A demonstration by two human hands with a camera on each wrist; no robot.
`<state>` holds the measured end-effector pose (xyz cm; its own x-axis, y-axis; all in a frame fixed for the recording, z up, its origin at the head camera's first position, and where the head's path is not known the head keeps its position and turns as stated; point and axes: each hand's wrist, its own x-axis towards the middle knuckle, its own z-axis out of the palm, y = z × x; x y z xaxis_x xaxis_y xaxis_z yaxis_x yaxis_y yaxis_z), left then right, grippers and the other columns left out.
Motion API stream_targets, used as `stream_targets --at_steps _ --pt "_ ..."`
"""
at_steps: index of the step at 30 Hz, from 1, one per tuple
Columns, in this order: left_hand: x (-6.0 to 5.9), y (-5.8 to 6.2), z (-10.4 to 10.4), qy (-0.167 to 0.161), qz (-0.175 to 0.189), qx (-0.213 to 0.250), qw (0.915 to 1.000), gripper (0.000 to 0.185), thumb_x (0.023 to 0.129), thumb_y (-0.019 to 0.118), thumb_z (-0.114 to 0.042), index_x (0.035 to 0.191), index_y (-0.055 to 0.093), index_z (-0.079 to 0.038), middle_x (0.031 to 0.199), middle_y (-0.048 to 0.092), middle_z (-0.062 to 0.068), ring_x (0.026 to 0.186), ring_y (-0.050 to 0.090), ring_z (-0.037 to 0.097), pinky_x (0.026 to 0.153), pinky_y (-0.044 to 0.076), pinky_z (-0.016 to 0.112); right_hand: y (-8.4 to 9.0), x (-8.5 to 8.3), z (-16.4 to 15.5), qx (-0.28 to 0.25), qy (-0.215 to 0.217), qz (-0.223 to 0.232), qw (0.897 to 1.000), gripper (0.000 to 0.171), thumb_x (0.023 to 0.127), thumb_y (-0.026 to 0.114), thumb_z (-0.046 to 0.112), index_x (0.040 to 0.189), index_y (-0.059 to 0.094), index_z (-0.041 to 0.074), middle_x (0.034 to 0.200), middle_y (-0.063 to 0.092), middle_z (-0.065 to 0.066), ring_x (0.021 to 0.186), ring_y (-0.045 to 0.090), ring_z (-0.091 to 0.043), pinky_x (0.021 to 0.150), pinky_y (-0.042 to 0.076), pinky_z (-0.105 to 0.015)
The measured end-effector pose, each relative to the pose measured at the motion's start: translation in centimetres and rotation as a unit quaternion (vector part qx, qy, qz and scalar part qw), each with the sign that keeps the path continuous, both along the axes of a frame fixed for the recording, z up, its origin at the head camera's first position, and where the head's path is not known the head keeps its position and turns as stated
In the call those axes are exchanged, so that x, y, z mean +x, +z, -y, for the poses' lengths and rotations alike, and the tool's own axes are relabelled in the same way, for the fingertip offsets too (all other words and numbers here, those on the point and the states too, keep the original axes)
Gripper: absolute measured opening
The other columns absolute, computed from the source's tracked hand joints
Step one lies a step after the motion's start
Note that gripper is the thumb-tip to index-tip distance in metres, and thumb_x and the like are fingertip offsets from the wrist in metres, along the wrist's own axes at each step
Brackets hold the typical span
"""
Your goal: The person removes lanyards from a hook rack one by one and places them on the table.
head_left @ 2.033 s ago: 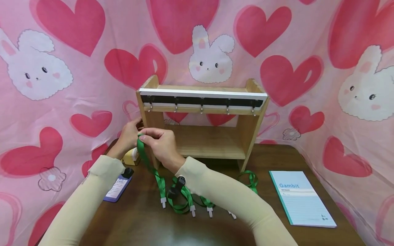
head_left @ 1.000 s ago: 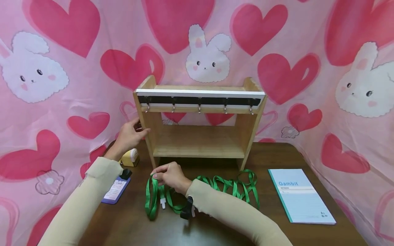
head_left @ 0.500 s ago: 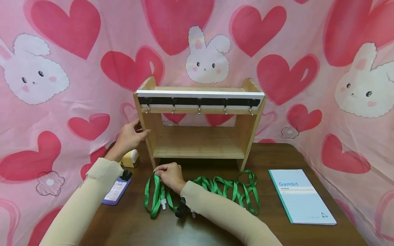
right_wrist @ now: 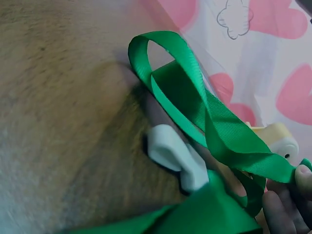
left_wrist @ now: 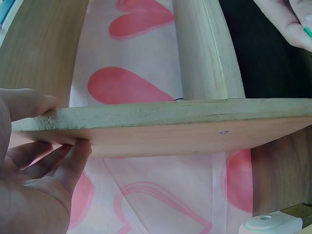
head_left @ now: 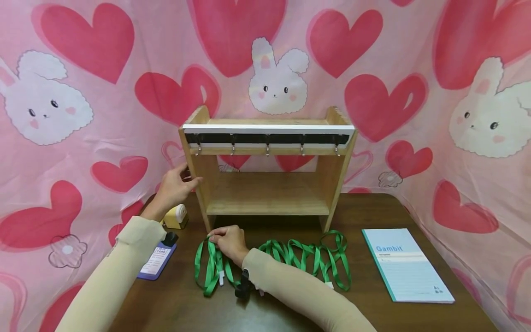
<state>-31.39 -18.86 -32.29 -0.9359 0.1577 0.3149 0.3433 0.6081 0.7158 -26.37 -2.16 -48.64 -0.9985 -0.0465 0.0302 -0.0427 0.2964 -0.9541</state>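
A small wooden shelf (head_left: 265, 203) with a black rail of metal hooks (head_left: 267, 148) under its top stands at the back of the brown table (head_left: 373, 295). My left hand (head_left: 176, 186) grips the shelf's left side panel (left_wrist: 161, 129), thumb in front and fingers behind. Several green lanyards (head_left: 307, 253) with white clips lie in a heap in front of the shelf. My right hand (head_left: 228, 242) pinches one green lanyard loop (right_wrist: 204, 122) low over the table near the shelf's left foot; a white clip (right_wrist: 173, 153) lies beside it.
A yellow and white tape dispenser (head_left: 176, 216) and a purple ID card holder (head_left: 156, 258) lie left of the shelf. A teal "Gambit" notebook (head_left: 404, 266) lies at the right. Pink heart-and-bunny cloth (head_left: 456, 115) walls in the table.
Two seconds ago my right hand held the lanyard up by the shelf's left post; it has come down to the table with it. My left hand has stayed on the shelf.
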Motion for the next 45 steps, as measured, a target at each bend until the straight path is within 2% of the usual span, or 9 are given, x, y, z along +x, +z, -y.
stream_targets --at_steps 3,10,16,19,26,31,35,37,45 --pt "0.1 0.1 0.0 0.002 0.002 -0.002 1.0 0.057 0.097 0.067 -0.022 0.146 0.048 -0.002 0.14 0.058 0.029 0.125 0.061 0.047 0.089 0.06 0.054 0.0 0.1 -0.2 0.006 0.009 0.002 1.0 0.008 0.083 0.081 0.013 0.08 0.083 0.021 0.074 0.078 0.006 0.06 0.067 -0.003 0.056 0.054 -0.017" --pt "0.2 0.0 -0.2 0.004 -0.004 0.0 1.0 0.055 0.097 0.067 -0.022 0.145 0.049 -0.001 0.139 0.059 0.03 0.125 0.061 0.047 0.089 0.06 0.054 -0.5 0.7 -0.5 0.057 0.026 -0.021 0.998 0.012 0.084 0.079 0.014 0.082 0.082 0.025 0.072 0.075 0.011 0.064 0.062 0.001 0.061 0.051 -0.017" --pt "0.2 -0.1 -0.3 0.006 -0.012 0.002 0.9999 0.055 0.096 0.068 -0.021 0.144 0.05 0.0 0.136 0.06 0.031 0.123 0.063 0.047 0.087 0.061 0.053 -0.5 1.0 -0.6 0.054 0.026 -0.033 0.998 0.015 0.086 0.077 0.011 0.083 0.081 0.025 0.075 0.076 0.011 0.064 0.064 0.001 0.06 0.053 -0.018" --pt "0.1 -0.2 -0.2 0.006 -0.014 0.005 0.9999 0.054 0.096 0.068 -0.021 0.143 0.051 0.0 0.136 0.061 0.032 0.122 0.063 0.047 0.086 0.062 0.053 -0.5 1.1 -0.8 0.047 0.039 -0.036 0.997 0.016 0.089 0.074 0.009 0.09 0.081 0.023 0.083 0.078 0.011 0.07 0.067 0.001 0.062 0.054 -0.017" --pt "0.0 -0.4 -0.2 0.008 -0.009 0.006 0.9999 0.054 0.096 0.068 -0.02 0.143 0.051 -0.001 0.136 0.061 0.031 0.123 0.063 0.046 0.086 0.062 0.053 0.1 2.1 -2.1 0.059 0.103 -0.091 0.989 0.028 0.093 0.069 0.005 0.119 0.075 0.014 0.113 0.078 0.001 0.087 0.072 0.001 0.067 0.056 -0.014" --pt "-0.3 -0.3 -0.2 0.003 -0.01 0.013 0.9999 0.052 0.096 0.068 -0.02 0.142 0.052 -0.001 0.135 0.061 0.03 0.124 0.063 0.046 0.084 0.063 0.05 1.3 2.5 -3.8 0.014 0.136 -0.091 0.986 0.038 0.093 0.069 0.006 0.13 0.069 0.012 0.127 0.073 -0.006 0.105 0.075 -0.015 0.083 0.059 -0.016" --pt "-0.4 -0.3 -0.3 0.0 -0.005 0.021 0.9998 0.053 0.096 0.068 -0.019 0.143 0.052 -0.001 0.136 0.061 0.03 0.124 0.062 0.046 0.082 0.064 0.047 2.2 2.4 -5.3 -0.03 0.158 -0.076 0.984 0.043 0.09 0.074 0.009 0.133 0.067 0.014 0.133 0.07 -0.01 0.122 0.068 -0.028 0.093 0.058 -0.02" --pt "-0.3 -0.3 -0.3 0.0 -0.001 0.023 0.9997 0.053 0.095 0.068 -0.019 0.143 0.052 -0.002 0.137 0.061 0.03 0.124 0.063 0.045 0.082 0.064 0.046 2.8 2.5 -6.1 -0.055 0.169 -0.063 0.982 0.044 0.09 0.075 0.008 0.132 0.067 0.014 0.134 0.069 -0.012 0.125 0.066 -0.032 0.095 0.058 -0.022" --pt "-0.3 -0.2 -0.2 -0.001 -0.001 0.019 0.9998 0.052 0.096 0.068 -0.02 0.142 0.052 -0.001 0.136 0.061 0.029 0.123 0.063 0.045 0.083 0.063 0.048 7.4 3.4 -9.7 -0.098 0.201 -0.047 0.974 0.044 0.093 0.07 0.005 0.137 0.063 0.007 0.139 0.065 -0.015 0.127 0.065 -0.029 0.098 0.059 -0.029"
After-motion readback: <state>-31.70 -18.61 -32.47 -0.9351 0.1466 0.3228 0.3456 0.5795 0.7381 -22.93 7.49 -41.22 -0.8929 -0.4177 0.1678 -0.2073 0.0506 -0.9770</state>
